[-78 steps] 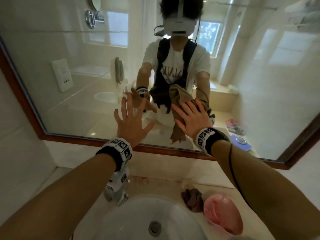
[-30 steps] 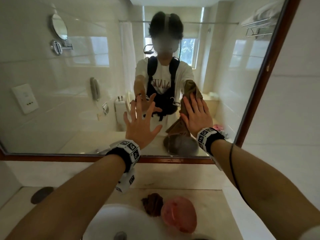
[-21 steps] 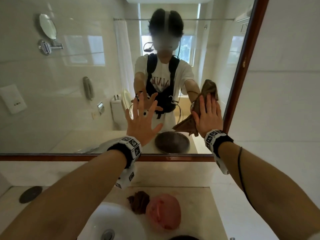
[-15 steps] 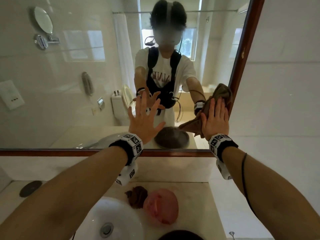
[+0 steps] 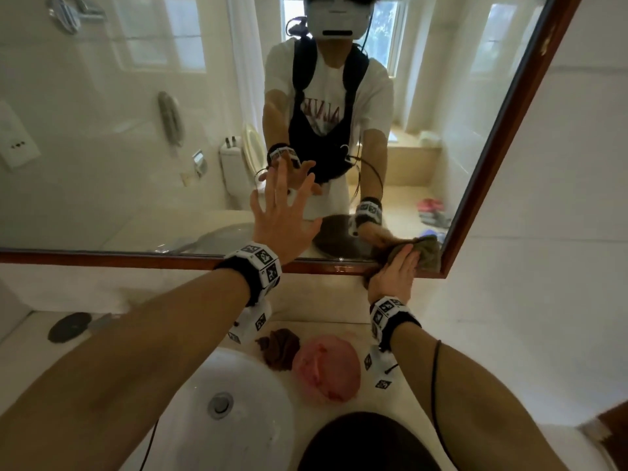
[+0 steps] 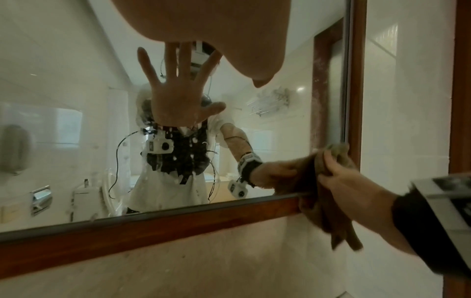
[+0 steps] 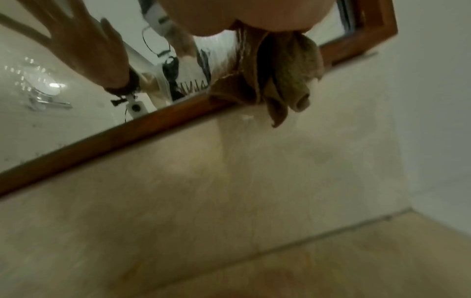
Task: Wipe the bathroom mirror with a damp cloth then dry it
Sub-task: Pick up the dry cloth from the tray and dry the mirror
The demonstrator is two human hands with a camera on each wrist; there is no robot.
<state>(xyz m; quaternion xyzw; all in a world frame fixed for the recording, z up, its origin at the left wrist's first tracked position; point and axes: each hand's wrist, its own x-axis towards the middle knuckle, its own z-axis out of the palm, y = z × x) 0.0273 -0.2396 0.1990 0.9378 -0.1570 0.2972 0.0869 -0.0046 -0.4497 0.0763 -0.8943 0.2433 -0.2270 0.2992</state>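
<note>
Standing over a beige counter [image 5: 190,300] with a white sink [image 5: 238,419], facing a wood-framed mirror [image 5: 119,147] on a tiled wall. Pressing the brown cloth [image 5: 426,251] against the glass at the mirror's lower right corner with the right hand [image 5: 394,275], fingers laid nearly straight over the bunched fabric, thumb wrapping part of it in the left wrist view. Cloth hanging down past the bottom frame rail, touching both glass and wood. Bracing the left hand [image 5: 282,219] flat on the glass to the left, fingers spread wide apart, holding nothing. Leaving a second dark cloth [image 5: 278,348] crumpled on the counter behind the sink, touching a pink bowl-like thing [image 5: 326,368] beside it. Showing a dark round lid [image 5: 69,331] lying at the counter's far left
</note>
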